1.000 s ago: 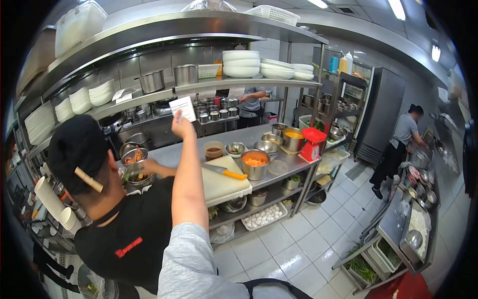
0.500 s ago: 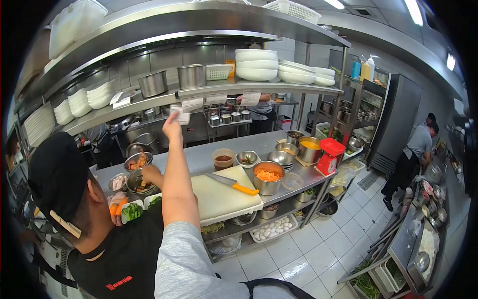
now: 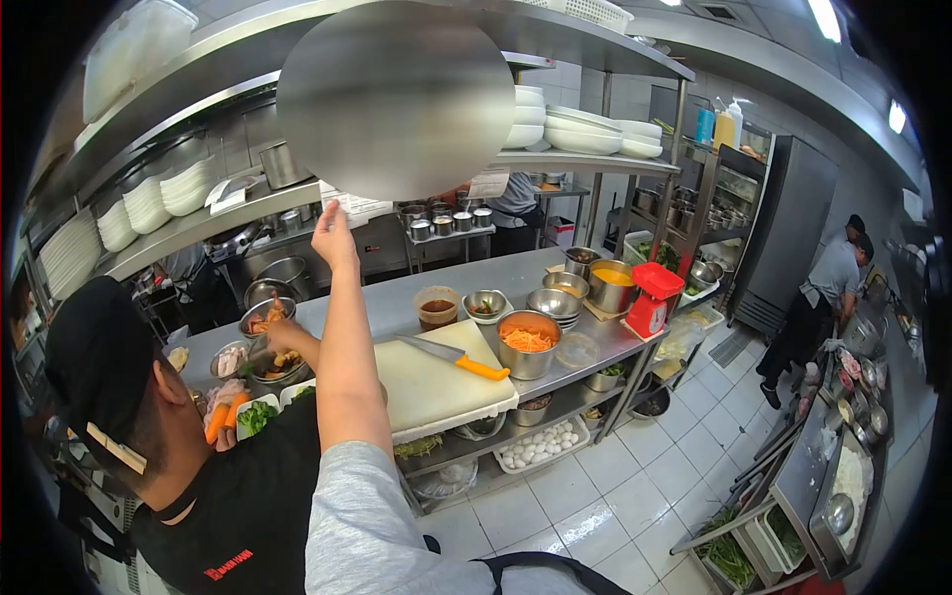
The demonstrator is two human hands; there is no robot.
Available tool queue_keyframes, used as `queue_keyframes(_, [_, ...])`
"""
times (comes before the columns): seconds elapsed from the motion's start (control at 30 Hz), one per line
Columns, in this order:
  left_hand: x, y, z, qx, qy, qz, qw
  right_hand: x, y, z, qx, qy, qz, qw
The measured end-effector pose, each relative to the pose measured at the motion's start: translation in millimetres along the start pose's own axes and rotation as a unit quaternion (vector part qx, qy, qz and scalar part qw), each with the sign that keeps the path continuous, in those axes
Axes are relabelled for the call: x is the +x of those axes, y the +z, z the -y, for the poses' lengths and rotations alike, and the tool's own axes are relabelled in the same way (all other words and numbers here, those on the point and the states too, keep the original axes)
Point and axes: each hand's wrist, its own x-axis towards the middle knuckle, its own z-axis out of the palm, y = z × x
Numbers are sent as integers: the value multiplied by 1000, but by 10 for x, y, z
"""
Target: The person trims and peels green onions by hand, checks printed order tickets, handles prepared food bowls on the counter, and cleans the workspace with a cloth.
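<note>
My left hand (image 3: 335,236) is raised at the end of my outstretched arm, below the edge of the steel shelf. Its fingers are pinched at a white paper ticket (image 3: 347,206) with print on it. Another white ticket (image 3: 489,184) hangs further right along the shelf edge. A blurred grey oval hides part of the shelf above my hand. My right hand is out of view. Below my arm, a white cutting board (image 3: 426,389) carries a knife with an orange handle (image 3: 483,368).
A co-worker in a black cap (image 3: 94,347) stands close on my left, one hand (image 3: 288,339) at a bowl of food. A pot of shredded carrot (image 3: 528,339), a red scale (image 3: 654,297) and bowls stand on the counter. Another person (image 3: 828,283) works far right.
My left hand has shifted slightly left with the ticket, which was blurred by motion before and now lies near the shelf edge. The co-worker's hand has moved a little over the bowls.
</note>
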Motion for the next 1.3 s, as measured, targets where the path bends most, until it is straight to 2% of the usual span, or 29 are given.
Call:
queue_keyframes(0.1, [-55, 104, -142, 21, 40, -2, 999, -168, -133, -356, -9, 34, -30, 999])
queue_keyframes(0.2, [-138, 230, -94, 86, 160, -140, 973, -433, -250, -805, -13, 72, -63, 995])
queue_keyframes(0.27, [-299, 189, 34, 155, 107, -265, 946, -727, -281, -1160, -9, 104, -90, 990])
queue_keyframes(0.33, [-641, 88, 539, 231, -23, -317, 920, -1152, -213, -1511, 4, 143, -121, 982])
queue_keyframes(0.37, [-930, 123, 919, 151, 0, -352, 924, -1382, -147, -1705, 13, 162, -138, 977])
queue_keyframes(0.43, [-2254, 392, 592, 207, -113, -246, 940, -1806, 21, -2097, 19, 198, -164, 966])
queue_keyframes(0.47, [-2698, 18, 1463, 138, -125, -27, 982, -1945, 88, -2288, 11, 210, -171, 963])
queue_keyframes(0.5, [-3740, 401, 477, 120, -275, -56, 952, -1971, 137, -2513, -55, 240, -122, 961])
queue_keyframes(0.53, [-4542, 225, 454, 108, -290, 117, 944, -2104, 242, -2645, 30, 250, -181, 951])
queue_keyframes(0.57, [-5436, -66, 688, 217, -287, 218, 907, -2232, 377, -2910, 23, 230, -235, 944])
queue_keyframes(0.6, [-6432, -419, 613, 188, -306, 314, 879, -2494, 405, -2802, 108, 248, -276, 922])
queue_keyframes(0.63, [-7205, -857, 715, 208, -519, 531, 636, -2770, 445, -2720, 149, 249, -319, 902])
queue_keyframes(0.67, [-7746, -1119, -132, 173, -581, 609, 512, -3075, 505, -2692, 139, 271, -342, 889])
queue_keyframes(0.7, [-8129, -1325, -832, 131, -583, 703, 386, -3414, 587, -2720, 130, 294, -362, 875])
queue_keyframes(0.77, [-8459, -1423, -2174, 88, -597, 779, 169, -4120, 877, -2884, 100, 364, -422, 824])
queue_keyframes(0.8, [-8725, -1487, -2382, 51, -553, 823, 120, -4436, 1068, -2895, 85, 398, -440, 800])
queue_keyframes(0.83, [-8958, -1543, -2520, 13, -511, 857, 74, -4745, 1256, -2855, 129, 454, -459, 752])
queue_keyframes(0.87, [-9171, -1584, -2658, -26, -472, 881, 33, -5043, 1416, -2807, 169, 503, -472, 704])
queue_keyframes(0.9, [-9294, -1562, -2794, -23, -454, 890, 28, -5316, 1567, -2745, 204, 546, -478, 657])
queue_keyframes(0.97, [-9539, -1507, -2895, -27, -408, 912, 20, -5678, 1823, -2614, 225, 561, -529, 596])
queue_keyframes(1.03, [-9726, -1432, -2850, -53, -283, 956, 54, -5860, 1980, -2597, 263, 553, -578, 539])
queue_keyframes(1.07, [-9878, -1393, -2720, -115, -195, 971, 78, -5846, 2038, -2607, 293, 540, -604, 508])
queue_keyframes(1.1, [-10088, -1442, -2571, -24, -286, 954, 91, -5809, 2090, -2614, 322, 525, -628, 475])
queue_keyframes(1.13, [-10181, -1268, -2525, 36, -184, 981, 49, -5730, 2169, -2676, 337, 513, -628, 478])
queue_keyframes(1.2, [-10367, -1246, -2579, 56, -113, 992, 10, -5553, 2170, -2569, 359, 509, -611, 488])
queue_keyframes(1.3, [-10739, -1434, -2963, 36, -24, 996, -72, -5297, 2295, -2493, 397, 507, -517, 564])
